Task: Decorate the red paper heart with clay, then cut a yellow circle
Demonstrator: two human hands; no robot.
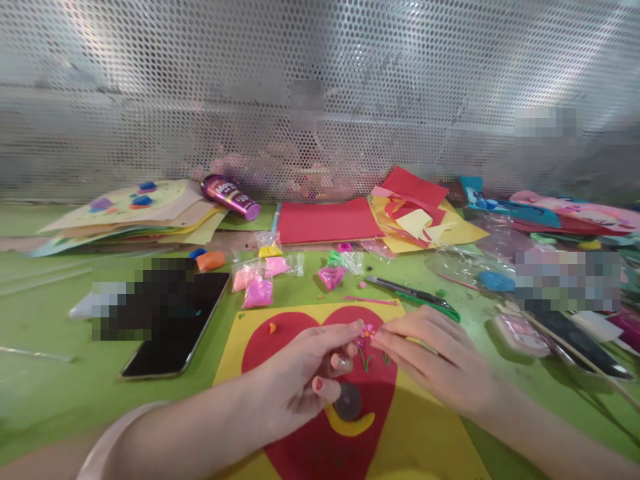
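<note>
A yellow sheet (235, 347) with a big red paper heart (295, 333) lies on the green table in front of me. My left hand (300, 370) hovers over the heart, its thumb and forefinger pinched on a small pink clay flower (369, 331). From the right, my right hand (430, 353) meets it, fingertips pressed to the same flower. Below the flower, thin green stems (366, 361) are stuck on the heart. A yellow clay crescent with a grey disc (349, 408) sits lower on the heart. A tiny orange piece (272, 327) lies near the heart's upper left.
A black phone (175, 330) lies left of the sheet. Small bags of pink clay (257, 292) and scissors with green handles (415, 297) lie behind it. Red paper sheets (325, 220), cut paper scraps (425, 220), a purple tube (231, 197) and stacked paper (135, 210) line the perforated metal screen (320, 87).
</note>
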